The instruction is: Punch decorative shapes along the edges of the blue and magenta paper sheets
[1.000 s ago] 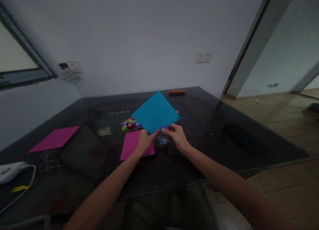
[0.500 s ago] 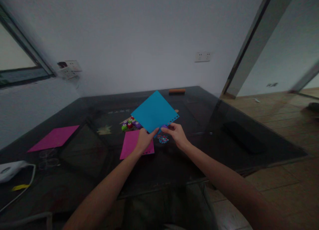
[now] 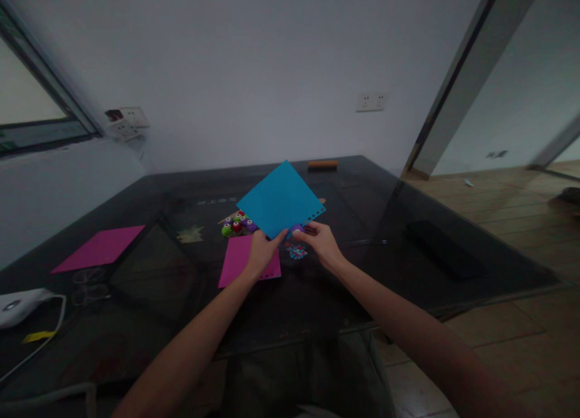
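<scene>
My left hand pinches the lower corner of a blue sheet of paper, held tilted above the table. A row of small holes runs along the sheet's lower right edge. In my right hand, thumb and fingers close round a small purple hole punch, set at the sheet's punched edge near the bottom corner. Below lies a little heap of blue and pink paper bits. Partly under my left hand is a pink sheet with holes along its near edge.
Several green, red and purple punches with eye shapes stand behind the pink sheet. Another pink sheet, glasses and a white device with a cable lie left. A dark oblong object lies right, a brown roll at the back.
Both hands keep their grip. The purple punch shows a little more beside the sheet's edge, and the view has shifted slightly.
</scene>
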The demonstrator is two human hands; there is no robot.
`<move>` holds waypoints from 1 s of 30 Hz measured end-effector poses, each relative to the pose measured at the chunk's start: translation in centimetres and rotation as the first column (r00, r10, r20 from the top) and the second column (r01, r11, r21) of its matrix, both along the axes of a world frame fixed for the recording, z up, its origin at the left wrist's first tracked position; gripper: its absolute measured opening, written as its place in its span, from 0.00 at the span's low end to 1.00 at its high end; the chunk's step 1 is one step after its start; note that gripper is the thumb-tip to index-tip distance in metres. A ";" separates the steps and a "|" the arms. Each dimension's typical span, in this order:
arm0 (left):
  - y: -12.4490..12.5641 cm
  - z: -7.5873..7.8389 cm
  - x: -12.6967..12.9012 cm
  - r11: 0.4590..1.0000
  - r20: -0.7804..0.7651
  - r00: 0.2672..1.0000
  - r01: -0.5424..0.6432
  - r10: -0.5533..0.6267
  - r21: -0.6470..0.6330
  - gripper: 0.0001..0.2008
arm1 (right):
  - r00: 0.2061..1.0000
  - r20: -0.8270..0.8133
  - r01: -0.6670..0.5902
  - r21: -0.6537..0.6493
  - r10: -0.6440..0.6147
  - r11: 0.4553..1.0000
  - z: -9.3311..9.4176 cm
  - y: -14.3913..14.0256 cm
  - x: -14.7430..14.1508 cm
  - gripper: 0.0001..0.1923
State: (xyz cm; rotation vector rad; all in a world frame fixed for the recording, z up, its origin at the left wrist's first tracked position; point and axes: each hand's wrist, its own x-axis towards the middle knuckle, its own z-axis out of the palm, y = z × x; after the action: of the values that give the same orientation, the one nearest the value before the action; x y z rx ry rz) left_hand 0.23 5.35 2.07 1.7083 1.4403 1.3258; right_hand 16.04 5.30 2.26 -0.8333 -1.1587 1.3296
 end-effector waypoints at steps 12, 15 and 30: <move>-0.2 0.4 0.2 0.999 0.045 0.999 0.011 -0.009 -0.039 0.14 | 1.000 0.009 0.010 -0.014 -0.010 1.000 0.0 0.0 0.1 0.16; -0.2 0.4 0.2 0.999 0.057 0.998 0.018 -0.016 -0.034 0.13 | 1.000 0.017 0.003 -0.015 -0.002 1.000 0.1 -0.1 0.1 0.16; -0.2 0.1 0.2 1.000 0.044 0.999 0.011 -0.010 -0.024 0.13 | 1.000 -0.011 -0.005 -0.028 0.005 1.000 0.1 0.0 0.1 0.17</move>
State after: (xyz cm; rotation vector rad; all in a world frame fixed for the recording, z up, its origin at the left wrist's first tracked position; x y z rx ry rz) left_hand 0.41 5.12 2.18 1.6592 1.4150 1.3264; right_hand 16.13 5.33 2.37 -0.8430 -1.1371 1.3551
